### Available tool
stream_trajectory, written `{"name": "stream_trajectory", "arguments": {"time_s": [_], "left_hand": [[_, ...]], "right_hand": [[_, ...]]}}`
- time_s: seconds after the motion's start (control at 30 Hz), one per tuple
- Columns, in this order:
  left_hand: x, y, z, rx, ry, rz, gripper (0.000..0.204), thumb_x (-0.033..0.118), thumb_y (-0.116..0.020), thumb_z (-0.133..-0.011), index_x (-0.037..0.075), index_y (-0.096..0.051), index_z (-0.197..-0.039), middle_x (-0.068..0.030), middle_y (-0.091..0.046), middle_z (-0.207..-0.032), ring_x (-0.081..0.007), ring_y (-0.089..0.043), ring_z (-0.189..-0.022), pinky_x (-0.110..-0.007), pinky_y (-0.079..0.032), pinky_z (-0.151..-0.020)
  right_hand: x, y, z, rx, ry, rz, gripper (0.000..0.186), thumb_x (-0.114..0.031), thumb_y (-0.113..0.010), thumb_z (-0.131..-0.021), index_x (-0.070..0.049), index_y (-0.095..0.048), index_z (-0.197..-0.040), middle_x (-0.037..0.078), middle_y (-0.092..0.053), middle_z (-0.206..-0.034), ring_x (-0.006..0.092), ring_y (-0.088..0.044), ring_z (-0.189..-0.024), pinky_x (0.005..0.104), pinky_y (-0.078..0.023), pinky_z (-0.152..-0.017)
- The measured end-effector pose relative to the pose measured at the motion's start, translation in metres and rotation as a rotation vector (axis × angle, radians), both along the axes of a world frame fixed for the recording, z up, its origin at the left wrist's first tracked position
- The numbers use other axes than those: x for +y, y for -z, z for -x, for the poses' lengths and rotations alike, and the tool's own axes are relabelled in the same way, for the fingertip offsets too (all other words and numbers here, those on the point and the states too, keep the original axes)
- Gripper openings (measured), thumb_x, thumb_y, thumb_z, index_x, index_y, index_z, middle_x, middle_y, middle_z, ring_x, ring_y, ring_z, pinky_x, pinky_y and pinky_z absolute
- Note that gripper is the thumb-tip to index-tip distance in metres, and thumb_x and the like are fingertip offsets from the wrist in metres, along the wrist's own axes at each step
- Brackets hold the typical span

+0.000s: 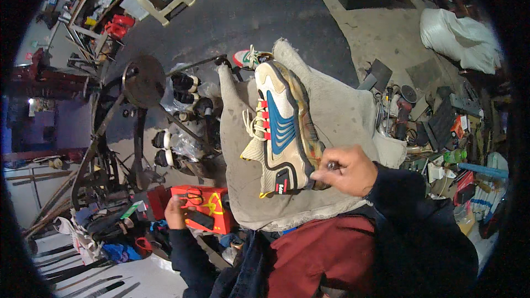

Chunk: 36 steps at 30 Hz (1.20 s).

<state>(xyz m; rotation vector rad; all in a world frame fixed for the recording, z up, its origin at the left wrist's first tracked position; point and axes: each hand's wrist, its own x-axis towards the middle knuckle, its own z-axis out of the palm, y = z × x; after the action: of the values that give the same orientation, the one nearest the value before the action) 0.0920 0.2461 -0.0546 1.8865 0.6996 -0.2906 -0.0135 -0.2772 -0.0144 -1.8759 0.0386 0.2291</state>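
The cream shoe with blue stripes (284,127) lies sideways near the top edge of a pale grey cloth (348,113), with bare cloth on its right. Beyond is a dark grey floor (232,22). The right hand (346,171) curls around a small dark round-ended thing (332,165) by the heel; the left hand (175,213), grip unclear, is beside a red-orange box (222,222), and a black metal stand (144,81) crowds the left.

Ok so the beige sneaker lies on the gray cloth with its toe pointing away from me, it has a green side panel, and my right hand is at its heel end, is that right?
Not quite: the side panel is blue, not green, as the head view shows. The beige sneaker does lie toe-away on the gray cloth, with your right hand at its heel end.
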Motion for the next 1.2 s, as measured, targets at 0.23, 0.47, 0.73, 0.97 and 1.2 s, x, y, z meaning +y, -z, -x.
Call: {"name": "stream_trajectory", "arguments": {"time_s": [0.23, 0.47, 0.73, 0.97, 1.2], "left_hand": [[-0.18, -0.052, 0.055, -0.747, 0.868, -0.615, 0.052, 0.026, -0.078, -0.081, 0.001, -0.065, -0.124, -0.0216, -0.062, -0.128, -0.0428, -0.054, -0.126, -0.052, -0.04, -0.109], [-0.264, -0.08, 0.055, -0.707, 1.045, -0.242, 0.051, 0.026, -0.078, -0.084, -0.002, -0.066, -0.124, -0.0196, -0.063, -0.128, -0.0372, -0.059, -0.119, -0.044, -0.044, -0.105], [-0.269, -0.08, 0.066, -0.615, 0.888, -0.13, 0.045, 0.002, -0.078, -0.083, -0.005, -0.065, -0.126, -0.02, -0.069, -0.123, -0.0296, -0.065, -0.118, -0.036, -0.048, -0.102], [-0.294, -0.079, 0.059, -0.056, 0.636, 0.46, 0.04, 0.002, -0.075, -0.091, -0.003, -0.062, -0.129, -0.0079, -0.072, -0.116, -0.0149, -0.067, -0.1, -0.029, -0.053, -0.09], [-0.315, -0.074, 0.039, 0.113, 0.74, 0.37, 0.024, 0.007, -0.078, -0.091, 0.0, -0.07, -0.113, -0.0031, -0.075, -0.101, -0.0107, -0.067, -0.089, -0.029, -0.055, -0.081]], "right_hand": [[-0.137, 0.029, -0.002, 0.033, 0.636, -0.255, 0.022, -0.025, -0.068, -0.1, -0.006, -0.066, -0.089, 0.003, -0.072, -0.084, 0.0082, -0.061, -0.075, 0.0303, -0.049, -0.07], [-0.112, 0.035, 0.048, -0.296, 0.412, 0.46, 0.037, -0.007, -0.056, -0.097, -0.004, -0.064, -0.133, 0.022, -0.067, -0.115, 0.0384, -0.065, -0.104, 0.0393, -0.05, -0.096], [-0.001, -0.01, 0.052, -0.178, 0.116, -0.012, 0.046, -0.005, -0.06, -0.096, -0.011, -0.062, -0.142, 0.014, -0.055, -0.075, 0.0304, -0.057, -0.068, 0.0415, -0.048, -0.066], [-0.017, 0.001, 0.05, -0.147, 0.057, -0.007, 0.044, -0.004, -0.06, -0.096, -0.01, -0.064, -0.139, 0.016, -0.058, -0.077, 0.0319, -0.059, -0.069, 0.0418, -0.048, -0.066], [-0.022, -0.006, 0.043, -0.108, 0.025, -0.054, 0.043, -0.006, -0.061, -0.096, -0.01, -0.064, -0.138, 0.018, -0.061, -0.08, 0.0339, -0.061, -0.071, 0.042, -0.049, -0.067]]}}
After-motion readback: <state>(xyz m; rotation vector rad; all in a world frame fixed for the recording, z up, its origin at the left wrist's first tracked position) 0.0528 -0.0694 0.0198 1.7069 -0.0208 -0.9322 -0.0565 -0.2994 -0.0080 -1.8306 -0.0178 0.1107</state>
